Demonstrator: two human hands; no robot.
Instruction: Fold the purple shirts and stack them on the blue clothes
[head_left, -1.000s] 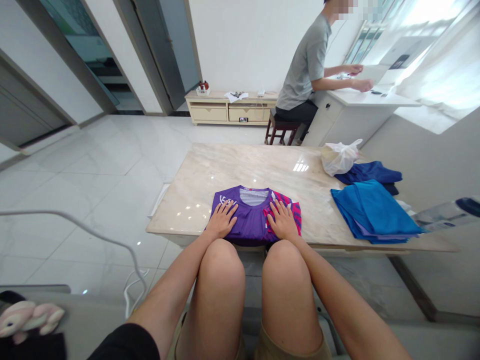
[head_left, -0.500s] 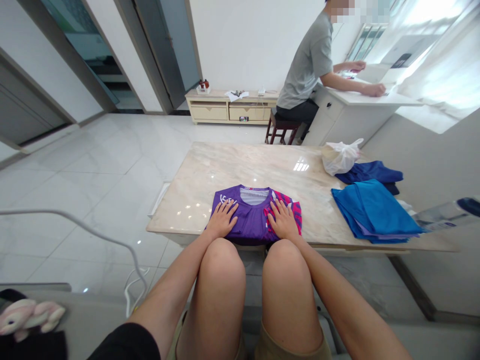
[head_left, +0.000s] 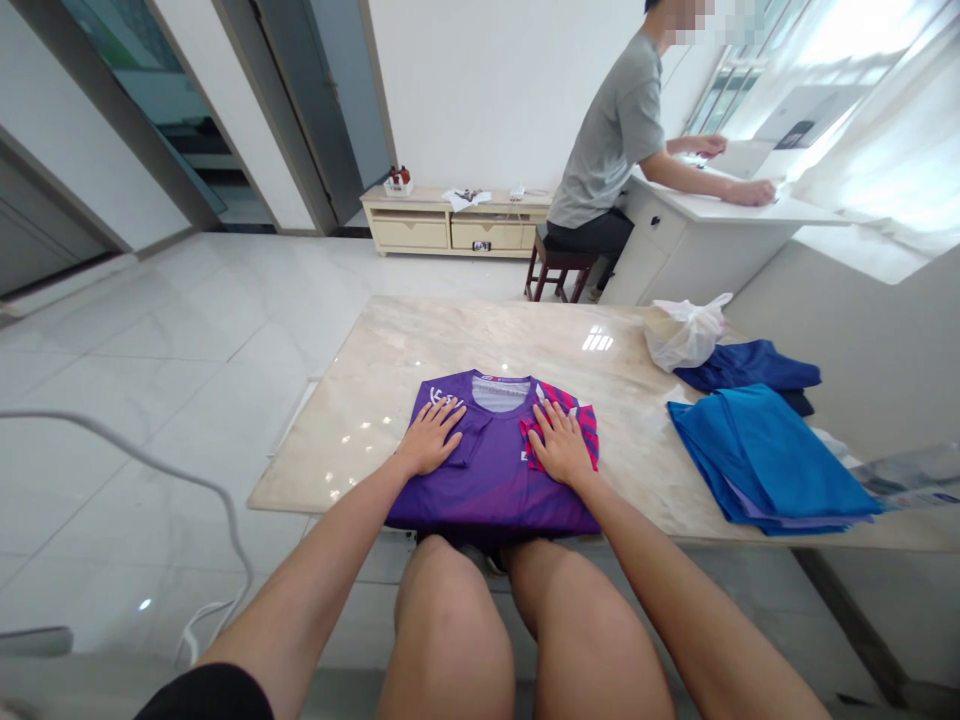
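A purple jersey (head_left: pixel 495 490) with a pink-and-purple patterned sleeve lies face up on the marble-topped table (head_left: pixel 315 440), its collar pointing away from me. Its lower part reaches the near table edge, above my knees. My left hand (head_left: pixel 433 435) rests flat on the jersey's left shoulder, fingers spread beside white lettering. On the patterned sleeve at the right lies my right hand (head_left: pixel 559 445), also flat with fingers apart. Neither hand grasps the cloth.
Folded blue clothes (head_left: pixel 772 450) are stacked at the table's right, with darker blue cloth (head_left: pixel 750 366) and a white plastic bag (head_left: pixel 684 330) behind. A clear bottle (head_left: pixel 915 475) lies at the far right. Beyond, a person in a grey shirt (head_left: pixel 611 130) sits at a white desk.
The view has come closer and tilted, so more of the jersey's lower front shows. Both hands stay flat on the shoulders of the jersey.
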